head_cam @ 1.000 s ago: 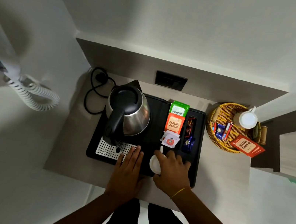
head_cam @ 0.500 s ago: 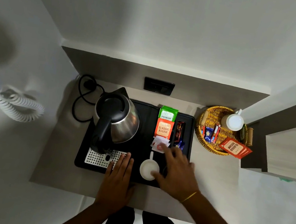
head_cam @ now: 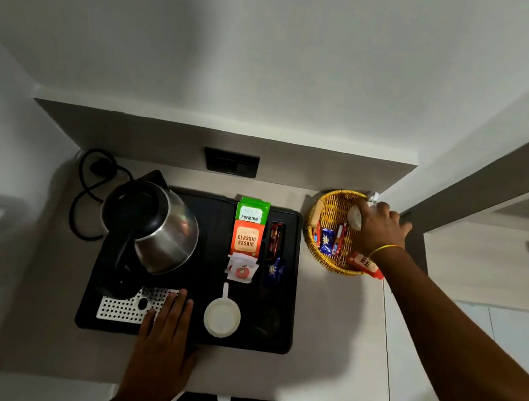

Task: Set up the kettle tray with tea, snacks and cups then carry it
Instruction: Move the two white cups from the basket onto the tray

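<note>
Tray: we see the black kettle tray (head_cam: 271, 347) in the middle of the tabletop (head_cam: 327, 366), its near rim close to the tabletop's front edge.
Kettle: the steel kettle (head_cam: 161, 229) fills the tray's left half, above a perforated white drip plate (head_cam: 124, 308).
Tea: a green sachet (head_cam: 252, 210) reads "PREMIUM"; the orange one (head_cam: 246, 239) below it reads "CLASSIC ASSAM"; a small white packet (head_cam: 241, 268) lies nearer us.
Snacks: dark wrappers (head_cam: 273, 253) fill the slot along the tray's right side.
Cup: a white cup (head_cam: 222, 316) stands on the tray near its front rim.
Left hand: our left hand (head_cam: 165, 333) lies flat, fingers spread, across the tray's front rim and drip plate.
Right hand: our right hand (head_cam: 378, 228) reaches into the wicker basket (head_cam: 320, 257) at the tabletop's back right corner, its grip curled around a white cup there.
Basket contents: blue and red packets, and a red sachet (head_cam: 364, 264) overhanging the rim.
Surroundings: a black cord (head_cam: 91, 193) coils at the back left; a wall socket (head_cam: 230, 162) sits behind the tray.
Room: bare tabletop lies between tray and basket.
</note>
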